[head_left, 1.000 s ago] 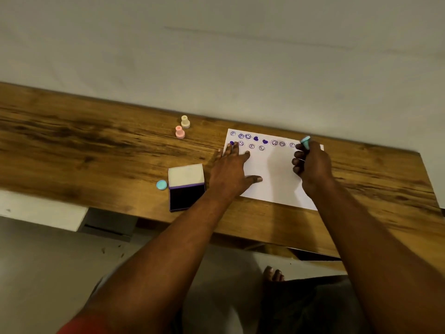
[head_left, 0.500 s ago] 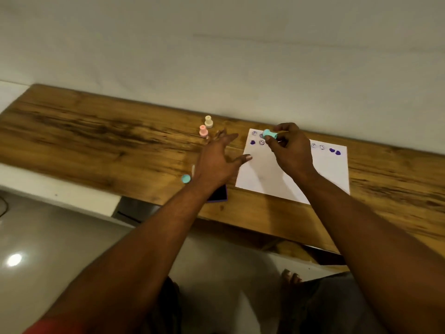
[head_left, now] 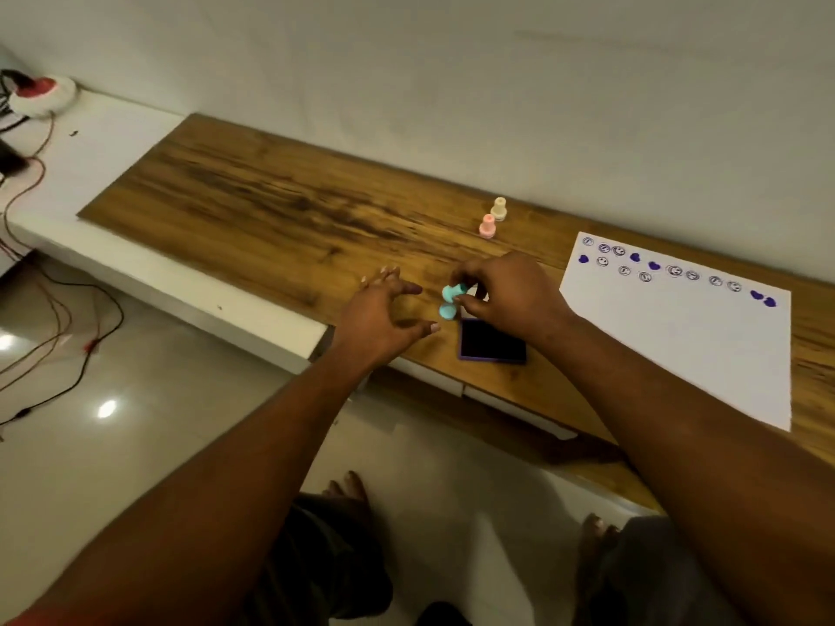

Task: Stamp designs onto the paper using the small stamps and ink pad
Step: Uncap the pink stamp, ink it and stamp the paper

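My right hand [head_left: 510, 295] pinches a small teal stamp [head_left: 453, 291] just left of the open ink pad [head_left: 491, 340], whose dark pad faces up. Below the stamp, a round teal cap [head_left: 447, 312] lies on the wooden table [head_left: 271, 210]. My left hand [head_left: 384, 318] hovers open beside the cap, fingers spread, holding nothing. The white paper [head_left: 687, 341] lies to the right, with purple smiley faces and hearts along its far edge. A pink stamp [head_left: 487, 226] and a cream stamp [head_left: 499, 209] stand upright behind my hands.
A white ledge [head_left: 113, 142] runs left of the table, with a white and red round device [head_left: 38, 94] and trailing wires [head_left: 58, 318] down to the tiled floor. The wall runs close behind the table. My feet [head_left: 352, 490] show below the table's front edge.
My right hand carried the teal stamp from over the paper leftward to the cap beside the ink pad. My left hand lifted off the paper and moved left. The view swung left.
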